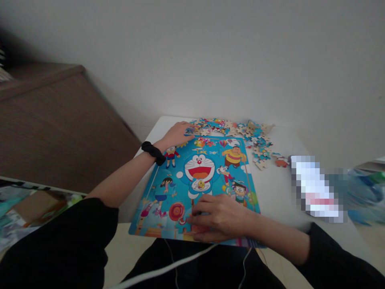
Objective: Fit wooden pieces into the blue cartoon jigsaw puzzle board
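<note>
A bright blue cartoon puzzle board (177, 186) lies on a white table, showing a big blue-and-white cat with smaller figures around it. My left hand (179, 134) rests at the board's far left corner, fingers stretched out beside the loose puzzle pieces (231, 128). Over the near edge of the board, my right hand (221, 216) is bent with its fingers together on a reddish puzzle piece (198, 228), mostly covered by the hand. Left of those fingertips, jagged piece outlines show in the picture.
A phone (315, 188) with a blurred-out screen lies on the white table (276, 196) to the right. A brown wooden cabinet (60, 124) stands at the left. A white cable (168, 268) crosses above my lap. Behind the table rises a grey wall (210, 60).
</note>
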Available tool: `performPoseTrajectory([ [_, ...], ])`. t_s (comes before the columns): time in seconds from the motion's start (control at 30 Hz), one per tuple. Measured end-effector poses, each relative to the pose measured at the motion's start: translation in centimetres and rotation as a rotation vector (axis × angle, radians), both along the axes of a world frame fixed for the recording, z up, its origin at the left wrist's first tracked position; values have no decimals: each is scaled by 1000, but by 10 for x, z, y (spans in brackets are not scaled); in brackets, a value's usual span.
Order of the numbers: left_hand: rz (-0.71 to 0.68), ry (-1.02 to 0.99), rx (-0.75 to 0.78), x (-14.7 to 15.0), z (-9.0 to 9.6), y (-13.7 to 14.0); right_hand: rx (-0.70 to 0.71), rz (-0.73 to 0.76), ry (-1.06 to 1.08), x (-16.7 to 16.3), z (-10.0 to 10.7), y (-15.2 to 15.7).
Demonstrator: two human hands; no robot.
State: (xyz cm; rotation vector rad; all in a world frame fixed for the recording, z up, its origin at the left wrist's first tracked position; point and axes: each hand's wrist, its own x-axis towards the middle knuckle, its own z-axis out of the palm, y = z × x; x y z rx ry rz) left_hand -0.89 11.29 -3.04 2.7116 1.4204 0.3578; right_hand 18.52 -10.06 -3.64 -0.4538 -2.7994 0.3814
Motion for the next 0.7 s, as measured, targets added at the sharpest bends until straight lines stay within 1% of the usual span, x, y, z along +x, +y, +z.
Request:
performPoseTrajectory([
  [0.1, -56, 20, 3, 15, 0, 6, -5, -15, 21, 0, 1, 2],
  [0.23, -165, 45, 78, 39, 6, 13, 40, -61, 130, 2, 0, 6],
  [0.33, -219, 117, 140, 59, 10, 20, 70, -109, 165, 4, -1, 8],
  [0.43, -228, 212, 155, 78, 9, 27, 93, -139, 159, 6, 0, 8],
  [0.53, -238, 262, 146, 91, 5, 33, 128, -149, 161, 6, 1, 8],
  [0.63, -225, 291, 154, 99, 4, 36, 156, -156, 169, 6, -1, 10],
  [0.7, -208, 304, 175, 100, 9, 34, 173, -165, 178, 7, -2, 11],
])
